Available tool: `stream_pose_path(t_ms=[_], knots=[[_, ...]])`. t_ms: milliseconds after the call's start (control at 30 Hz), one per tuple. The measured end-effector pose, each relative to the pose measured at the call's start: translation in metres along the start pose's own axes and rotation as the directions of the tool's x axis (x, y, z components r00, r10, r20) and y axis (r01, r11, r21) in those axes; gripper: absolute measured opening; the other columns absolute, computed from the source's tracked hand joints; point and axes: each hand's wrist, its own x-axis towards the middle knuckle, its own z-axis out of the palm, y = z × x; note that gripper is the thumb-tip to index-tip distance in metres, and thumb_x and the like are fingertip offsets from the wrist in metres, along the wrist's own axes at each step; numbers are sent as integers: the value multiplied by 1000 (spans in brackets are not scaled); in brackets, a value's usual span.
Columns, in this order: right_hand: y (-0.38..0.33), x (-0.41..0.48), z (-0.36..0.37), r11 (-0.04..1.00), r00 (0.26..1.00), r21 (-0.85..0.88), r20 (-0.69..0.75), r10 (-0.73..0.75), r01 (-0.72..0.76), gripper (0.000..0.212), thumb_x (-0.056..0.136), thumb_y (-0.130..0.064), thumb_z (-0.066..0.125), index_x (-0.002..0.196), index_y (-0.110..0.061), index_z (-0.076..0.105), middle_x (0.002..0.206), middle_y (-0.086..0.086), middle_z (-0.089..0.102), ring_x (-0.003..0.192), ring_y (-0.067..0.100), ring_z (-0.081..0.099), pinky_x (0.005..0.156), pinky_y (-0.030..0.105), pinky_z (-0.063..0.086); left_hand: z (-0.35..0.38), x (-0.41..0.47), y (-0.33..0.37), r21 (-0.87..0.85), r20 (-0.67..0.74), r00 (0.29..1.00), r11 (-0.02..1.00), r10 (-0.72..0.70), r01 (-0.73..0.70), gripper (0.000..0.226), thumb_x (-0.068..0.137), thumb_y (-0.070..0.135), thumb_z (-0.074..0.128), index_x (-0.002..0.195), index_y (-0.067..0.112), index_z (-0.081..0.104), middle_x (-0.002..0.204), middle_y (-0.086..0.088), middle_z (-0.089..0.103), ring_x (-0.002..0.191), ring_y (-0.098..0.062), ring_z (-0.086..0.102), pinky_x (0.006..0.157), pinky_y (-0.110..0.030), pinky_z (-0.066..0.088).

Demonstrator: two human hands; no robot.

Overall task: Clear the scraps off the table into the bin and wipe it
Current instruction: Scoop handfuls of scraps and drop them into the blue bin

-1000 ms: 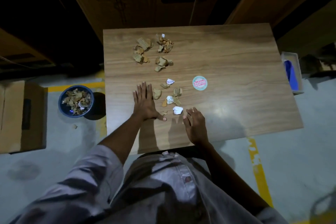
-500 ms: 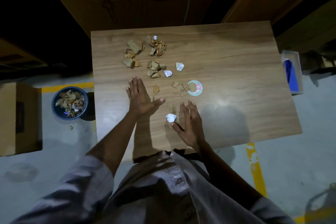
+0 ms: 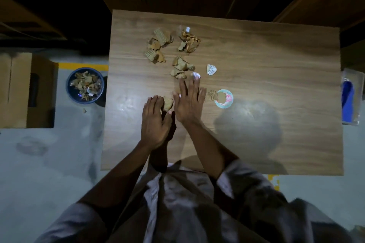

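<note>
The left hand [image 3: 156,122] and right hand [image 3: 188,102] lay flat, fingers loosely spread, flanking a torn brown cardboard scrap [image 3: 168,103] on the wooden table [image 3: 276,55], while the round blue bin [image 3: 85,84] stood on the floor leftward, nearer the left hand.

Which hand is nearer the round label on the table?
Right. The right hand lies flat on the table beside the round label, small scraps between them; the left hand is farther off, on the right hand's other side.
</note>
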Motion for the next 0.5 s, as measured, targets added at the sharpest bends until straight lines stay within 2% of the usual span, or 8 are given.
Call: stream_pose_path(t_ms=[67, 100, 167, 200, 267, 367, 433, 500], knots=[[-3, 31, -10, 1000, 998, 20, -55, 25, -23, 59, 112, -52, 25, 165, -28, 24, 174, 9, 15, 161, 30, 11, 124, 59, 20, -2, -3, 3, 70, -37, 997, 995, 68, -65, 59, 107, 38, 45, 154, 3, 39, 160, -17, 40, 153, -32, 27, 124, -49, 26], [-1, 42, -18, 999, 996, 36, -83, 26, -23, 59, 111, -53, 23, 165, -28, 27, 173, 9, 18, 161, 29, 13, 125, 58, 20, -2, -6, 3, 115, -18, 990, 984, 142, -139, 60, 107, 36, 47, 155, 3, 37, 162, -16, 38, 154, -32, 26, 124, -49, 25], [5, 50, -33, 994, 995, 106, -99, -3, 14, 60, 111, -52, 24, 164, -25, 31, 173, 8, 20, 161, 29, 13, 127, 55, 16, 4, -14, -1, 208, 88, 953, 930, 289, -301, 70, 105, 37, 51, 160, 3, 27, 169, -15, 22, 159, -31, 12, 127, -51, 17], [11, 46, -40, 992, 994, 125, -103, -19, 32, 60, 111, -52, 24, 163, -24, 31, 173, 8, 18, 161, 28, 11, 127, 54, 15, 7, -17, -3, 238, 138, 938, 909, 318, -343, 75, 103, 40, 53, 162, 4, 22, 171, -15, 13, 159, -32, 5, 127, -54, 14], [26, 28, -45, 989, 992, 149, -126, 22, -3, 60, 111, -51, 24, 161, -20, 34, 173, 10, 20, 161, 30, 13, 127, 54, 17, 17, -16, -5, 256, 171, 934, 901, 315, -351, 83, 101, 44, 55, 163, 5, 16, 172, -16, 0, 159, -35, -4, 126, -59, 10], [50, -15, -40, 953, 966, 256, -158, 205, -160, 57, 111, -45, 35, 152, -8, 47, 167, 18, 31, 157, 37, 24, 121, 56, 28, 31, 4, 5, 243, 151, 950, 921, 273, -303, 88, 101, 48, 54, 164, 4, 10, 171, -18, -8, 158, -38, -10, 126, -60, 7], [63, -45, -36, 932, 952, 269, -120, 281, -241, 55, 110, -42, 40, 153, -7, 46, 168, 17, 29, 158, 35, 21, 120, 55, 30, 38, 27, 16, 225, 117, 961, 936, 250, -271, 89, 102, 49, 51, 163, 3, 6, 171, -19, -10, 158, -38, -11, 127, -58, 5], [70, -70, -33, 924, 947, 245, -57, 316, -294, 60, 110, -47, 34, 158, -12, 39, 172, 12, 20, 160, 30, 16, 121, 53, 28, 40, 52, 30, 181, 92, 965, 948, 247, -260, 90, 103, 51, 49, 164, 4, 3, 171, -18, -11, 158, -37, -13, 127, -56, 3]])
